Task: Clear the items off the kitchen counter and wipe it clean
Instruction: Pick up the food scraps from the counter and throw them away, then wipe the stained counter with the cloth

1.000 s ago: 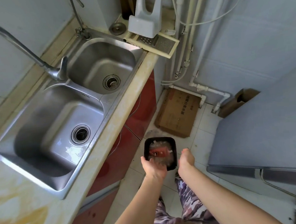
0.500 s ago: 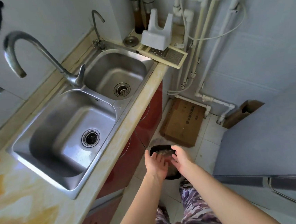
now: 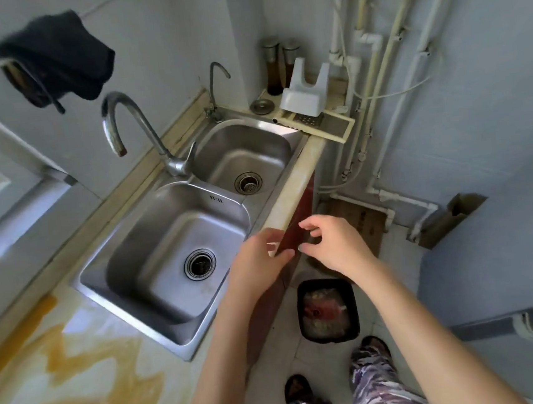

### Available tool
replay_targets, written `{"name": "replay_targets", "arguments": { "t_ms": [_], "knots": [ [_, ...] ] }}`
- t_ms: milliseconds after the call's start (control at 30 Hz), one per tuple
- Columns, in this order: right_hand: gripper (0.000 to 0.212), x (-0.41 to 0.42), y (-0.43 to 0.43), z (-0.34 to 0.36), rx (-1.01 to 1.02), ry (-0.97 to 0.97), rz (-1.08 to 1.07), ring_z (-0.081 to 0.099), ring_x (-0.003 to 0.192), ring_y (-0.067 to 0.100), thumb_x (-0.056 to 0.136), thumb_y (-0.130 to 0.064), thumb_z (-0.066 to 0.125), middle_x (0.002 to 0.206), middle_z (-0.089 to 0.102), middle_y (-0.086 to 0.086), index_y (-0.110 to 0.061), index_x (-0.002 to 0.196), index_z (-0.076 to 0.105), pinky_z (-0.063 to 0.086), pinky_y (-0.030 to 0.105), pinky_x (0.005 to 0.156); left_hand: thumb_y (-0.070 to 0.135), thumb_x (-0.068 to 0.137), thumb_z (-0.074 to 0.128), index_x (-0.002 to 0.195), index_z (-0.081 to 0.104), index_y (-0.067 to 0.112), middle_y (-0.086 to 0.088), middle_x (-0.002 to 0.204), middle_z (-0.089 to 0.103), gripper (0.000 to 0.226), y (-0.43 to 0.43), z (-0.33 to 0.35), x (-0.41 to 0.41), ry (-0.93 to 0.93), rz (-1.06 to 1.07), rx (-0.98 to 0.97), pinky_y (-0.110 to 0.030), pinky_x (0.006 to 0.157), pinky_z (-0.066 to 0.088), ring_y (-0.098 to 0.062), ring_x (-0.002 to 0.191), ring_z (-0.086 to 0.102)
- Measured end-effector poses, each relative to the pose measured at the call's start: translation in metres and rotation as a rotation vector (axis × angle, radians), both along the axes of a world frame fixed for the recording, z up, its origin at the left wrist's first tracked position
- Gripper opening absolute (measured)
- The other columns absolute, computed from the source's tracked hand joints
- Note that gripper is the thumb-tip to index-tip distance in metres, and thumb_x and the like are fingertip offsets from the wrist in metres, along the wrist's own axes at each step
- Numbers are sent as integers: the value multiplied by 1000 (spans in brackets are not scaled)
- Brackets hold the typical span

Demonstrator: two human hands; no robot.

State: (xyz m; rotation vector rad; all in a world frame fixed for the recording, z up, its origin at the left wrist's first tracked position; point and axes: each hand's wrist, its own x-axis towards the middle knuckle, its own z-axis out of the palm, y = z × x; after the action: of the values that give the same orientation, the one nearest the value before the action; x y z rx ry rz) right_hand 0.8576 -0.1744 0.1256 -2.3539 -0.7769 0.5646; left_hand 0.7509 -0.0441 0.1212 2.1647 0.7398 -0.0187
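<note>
From the head view, the left hand (image 3: pixel 259 262) and the right hand (image 3: pixel 339 247) are seen side by side over the front edge of the desk (image 3: pixel 294 196), just beside the near basin of the double sink (image 3: pixel 166 254). The fingers of both are loosely curled and spread, and nothing is held in either. A black container (image 3: pixel 327 310) with food scraps is seen on the floor below, near the feet and apart from the desk. Items are left at the far corner: a white rack (image 3: pixel 304 97) next to a flat grater tray (image 3: pixel 326 124), two bottles (image 3: pixel 278 67) and a round sink plug (image 3: pixel 262 106). Orange stains (image 3: pixel 89 365) are spread over the near desk surface, and a dark cloth (image 3: pixel 59 55) is hung on a wall rail above the faucet (image 3: pixel 140 126). The clearing is judged unfinished, so the corner items are best lifted first. The tray should be taken with both hands, since it overhangs the desk end and could be tipped. Only then should the cloth be fetched, wetted and drawn toward the sink, so that loosened stain is pushed into the basin rather than over the edge.
</note>
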Motion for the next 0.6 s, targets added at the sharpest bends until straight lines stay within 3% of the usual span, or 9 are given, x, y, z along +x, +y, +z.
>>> {"name": "replay_targets", "arguments": {
  "t_ms": [200,367,500,600],
  "knots": [
    [42,-22,16,89,338,-38,65,61,101,-3,80,-28,76,110,67,-13,-24,120,65,51,22,91,35,83,72,114,64,36,26,106,65,33,15,98,-44,-290,79,152,-26,92,51,8,101,60],
    [40,-37,30,157,544,-45,202,61,102,-6,80,-22,77,108,67,-17,-25,118,66,50,16,92,23,83,76,114,67,28,17,105,70,32,12,159,-79,-564,274,150,-29,94,52,0,103,65],
    [37,-63,50,196,655,-11,372,61,102,-6,81,-21,75,104,67,-19,-25,117,66,46,8,90,23,84,75,112,68,25,17,105,70,29,6,197,-121,-627,431,308,-20,93,50,3,102,64],
    [36,-87,63,207,704,60,501,61,101,-6,81,-20,75,102,68,-18,-27,115,66,46,7,88,24,84,75,115,68,24,16,108,69,31,1,208,-159,-611,557,407,-29,95,51,0,104,64]
  ]
}}
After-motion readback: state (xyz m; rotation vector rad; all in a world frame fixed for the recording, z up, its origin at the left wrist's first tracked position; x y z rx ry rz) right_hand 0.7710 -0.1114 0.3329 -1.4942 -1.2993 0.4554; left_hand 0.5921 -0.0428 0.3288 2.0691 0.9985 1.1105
